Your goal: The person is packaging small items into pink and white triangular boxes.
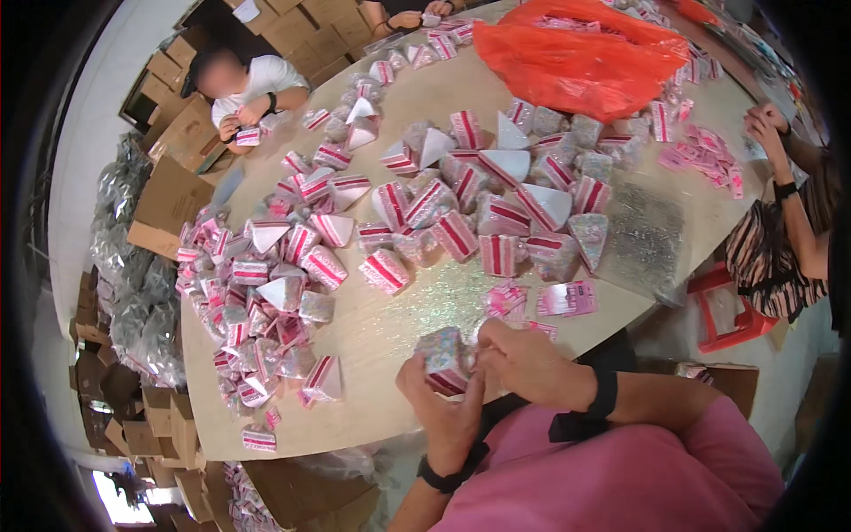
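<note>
My left hand [436, 410] holds a cake-slice-shaped piece [441, 351] with a speckled, glittery top and pink and white striped sides, close to the table's near edge. My right hand [530, 362] meets its right side with fingers pinched together; what they pinch is hidden. Just beyond the right hand lie pink printed cards [567, 299] and small pink packets [506, 301]. Farther out spreads a heap of similar wrapped cake slices [456, 234], some showing white triangular faces.
Another large heap of cake slices [301, 241] covers the table's left side. Clear plastic bags [643, 232] lie flat at the right, below a red plastic bag [576, 62]. Co-workers sit around the pale table [377, 332]. A red stool [731, 324] stands right; cardboard boxes [173, 199] line the left.
</note>
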Tool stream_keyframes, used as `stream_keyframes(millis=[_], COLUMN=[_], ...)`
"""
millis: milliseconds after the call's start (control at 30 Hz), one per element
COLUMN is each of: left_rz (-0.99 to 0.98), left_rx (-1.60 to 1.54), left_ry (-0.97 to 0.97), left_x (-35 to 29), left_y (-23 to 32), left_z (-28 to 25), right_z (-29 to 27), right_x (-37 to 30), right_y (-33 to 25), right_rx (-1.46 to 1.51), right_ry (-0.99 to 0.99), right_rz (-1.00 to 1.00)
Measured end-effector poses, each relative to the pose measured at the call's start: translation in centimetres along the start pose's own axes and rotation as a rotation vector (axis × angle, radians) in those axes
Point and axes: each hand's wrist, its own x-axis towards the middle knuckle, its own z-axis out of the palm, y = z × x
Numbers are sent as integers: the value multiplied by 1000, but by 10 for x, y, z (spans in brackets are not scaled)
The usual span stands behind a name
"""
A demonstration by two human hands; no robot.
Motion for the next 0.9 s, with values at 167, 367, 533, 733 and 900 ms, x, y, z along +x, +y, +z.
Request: stream_keyframes(millis=[167,367,533,733,900], left_rz=[85,-76,28,-199,-255], left_rx=[179,-23,62,-144,-142], left_ry=[-42,-60,-66,-70,-45], left_x=[9,8,10,7,2], left_y=[14,8,2,-3,-8], left_z=[-1,1,-3,-4,-3], right_z=[-3,-6,-2,7,12], right_x=[2,16,18,16,20], right_y=[0,2,4,23,25], right_rx=[238,699,773,764,734], right_ry=[-128,-233,-265,-260,-294], right_rz=[243,492,517,407,421])
